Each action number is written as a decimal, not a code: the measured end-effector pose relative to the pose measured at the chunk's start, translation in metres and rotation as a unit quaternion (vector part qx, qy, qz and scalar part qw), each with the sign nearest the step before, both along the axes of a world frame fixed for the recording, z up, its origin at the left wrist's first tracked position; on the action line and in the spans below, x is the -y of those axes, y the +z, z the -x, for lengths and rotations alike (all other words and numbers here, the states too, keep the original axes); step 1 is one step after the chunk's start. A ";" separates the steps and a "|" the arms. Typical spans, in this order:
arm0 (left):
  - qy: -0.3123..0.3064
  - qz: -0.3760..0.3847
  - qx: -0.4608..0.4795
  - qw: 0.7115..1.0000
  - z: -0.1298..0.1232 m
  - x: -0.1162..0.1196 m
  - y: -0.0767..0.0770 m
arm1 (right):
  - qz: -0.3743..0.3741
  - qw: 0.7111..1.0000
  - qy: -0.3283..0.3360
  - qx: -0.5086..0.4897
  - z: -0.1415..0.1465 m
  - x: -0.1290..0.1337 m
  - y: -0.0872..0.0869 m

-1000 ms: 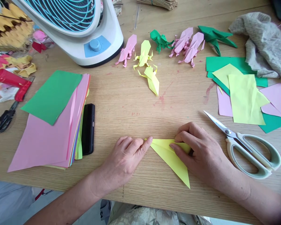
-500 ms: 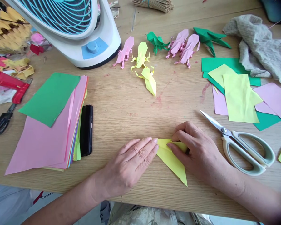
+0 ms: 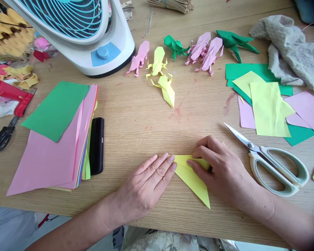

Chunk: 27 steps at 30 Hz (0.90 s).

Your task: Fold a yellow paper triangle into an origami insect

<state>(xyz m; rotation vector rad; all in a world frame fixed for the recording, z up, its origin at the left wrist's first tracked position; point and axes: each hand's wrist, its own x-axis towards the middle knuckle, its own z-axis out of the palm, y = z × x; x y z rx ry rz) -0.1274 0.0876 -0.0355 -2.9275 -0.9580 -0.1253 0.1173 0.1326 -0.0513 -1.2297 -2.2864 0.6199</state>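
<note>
Head view, and here's the change: a second ago the left hand (image 3: 146, 188) had one finger and thumb at the paper's tip with the rest curled; now it's down flat, fingers stretched over the left end of the yellow paper (image 3: 193, 179). That looks like a switch from pinning a point to pressing along the folded edge. The right hand (image 3: 219, 165) has barely budged, thumb and bent fingers pinching the paper's right part. So the hands are apart, the paper bridging them! It lies by the middle of the table's (image 3: 136, 129) near edge, straight side away, a sharp corner aimed at that edge. Scissors (image 3: 251, 146) rest toward the table's right side, just beyond the right hand.
</note>
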 end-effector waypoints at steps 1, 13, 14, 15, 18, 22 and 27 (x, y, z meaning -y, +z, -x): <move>0.000 0.002 -0.002 1.000 0.000 0.000 0.000 | -0.001 1.000 0.001 -0.001 0.000 0.000 0.000; 0.082 0.044 -0.028 0.995 -0.016 0.009 -0.003 | 0.012 1.000 -0.002 -0.006 -0.001 0.000 0.000; 0.084 0.044 -0.024 0.995 -0.017 0.009 -0.003 | 0.016 1.000 -0.003 -0.011 -0.001 0.000 0.001; 0.088 0.041 -0.018 0.995 -0.017 0.009 -0.004 | 0.021 1.000 -0.005 -0.017 -0.002 0.000 0.002; 0.095 0.027 0.009 0.995 -0.020 0.010 -0.005 | 0.030 0.999 -0.012 -0.039 -0.003 0.000 0.005; 0.075 0.028 0.029 0.996 -0.025 0.008 -0.005 | 0.010 0.999 -0.028 -0.032 -0.008 -0.001 0.008; 0.054 0.011 0.022 0.998 -0.027 0.007 -0.006 | 0.010 0.999 -0.045 -0.016 -0.012 0.000 0.009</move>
